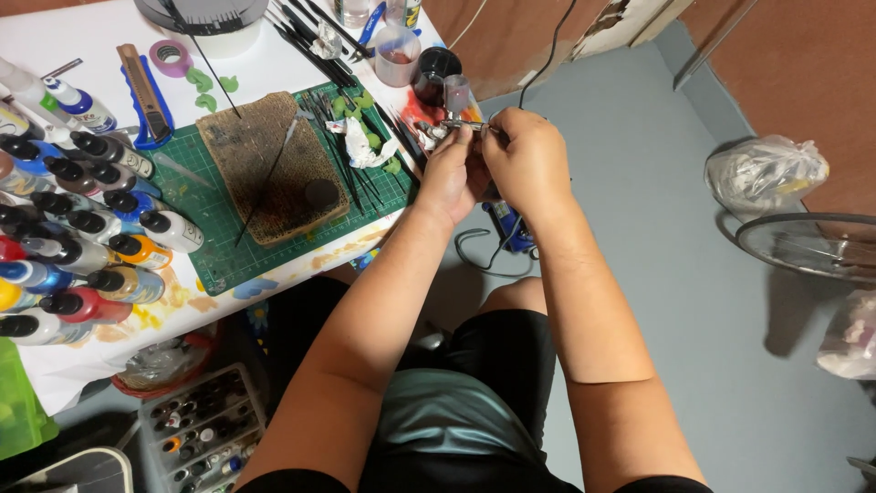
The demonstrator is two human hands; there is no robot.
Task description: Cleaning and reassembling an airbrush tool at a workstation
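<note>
Both hands meet over the right edge of the table, clasped around a small metal airbrush [453, 125] with a clear cup on top. My left hand [453, 173] grips its body from below and the left. My right hand [523, 160] closes over its rear end, where a thin black hose [547, 55] leads away toward the wall. The airbrush tip points left, toward the green cutting mat [219, 228]. Most of the tool is hidden by my fingers.
On the mat lie a brown cork block [269, 164], thin brushes [351, 169] and crumpled tissue [360, 146]. Several paint bottles [82, 228] fill the table's left side. A purple tape roll [170, 57], blue knife [146, 96] and cups [397, 55] sit farther back. Plastic bags [765, 172] and a fan [808, 245] are on the floor.
</note>
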